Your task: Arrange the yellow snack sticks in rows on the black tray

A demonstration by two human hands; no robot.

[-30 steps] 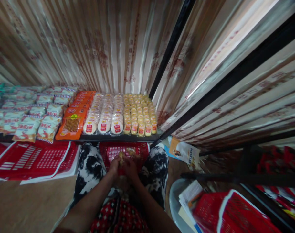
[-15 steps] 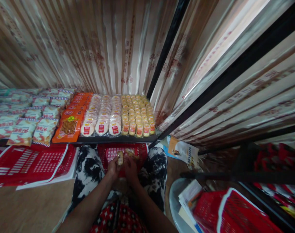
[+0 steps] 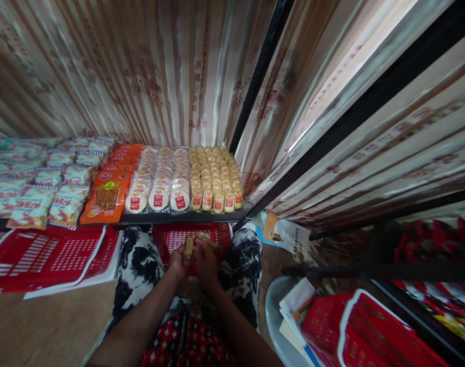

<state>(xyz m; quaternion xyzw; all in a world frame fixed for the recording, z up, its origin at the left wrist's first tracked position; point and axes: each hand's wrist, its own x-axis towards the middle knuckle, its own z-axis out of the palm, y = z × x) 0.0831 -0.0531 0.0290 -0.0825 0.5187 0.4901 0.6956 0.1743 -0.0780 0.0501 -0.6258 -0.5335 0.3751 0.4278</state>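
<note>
My left hand (image 3: 179,262) and my right hand (image 3: 205,261) meet between my knees, both closed around a small yellow snack packet (image 3: 188,246) held upright. They hover over a red plastic basket (image 3: 220,235) on the floor, in which another yellow packet (image 3: 203,236) lies. Just beyond is a low black shelf (image 3: 179,218) with rows of small yellow packets (image 3: 215,176), round white cakes with red labels (image 3: 159,181) and orange packs (image 3: 112,191).
White snack bags (image 3: 37,188) fill the shelf's left part. Flat red baskets (image 3: 49,255) lie on the floor at left. At right are a leaflet (image 3: 288,235), a grey stool (image 3: 272,316) with papers and another red basket (image 3: 354,331). Black rack posts (image 3: 255,86) stand before striped wall covering.
My hands have lifted slightly and turned the yellow packet more upright. The view has shifted a little; the shelf goods stay put.
</note>
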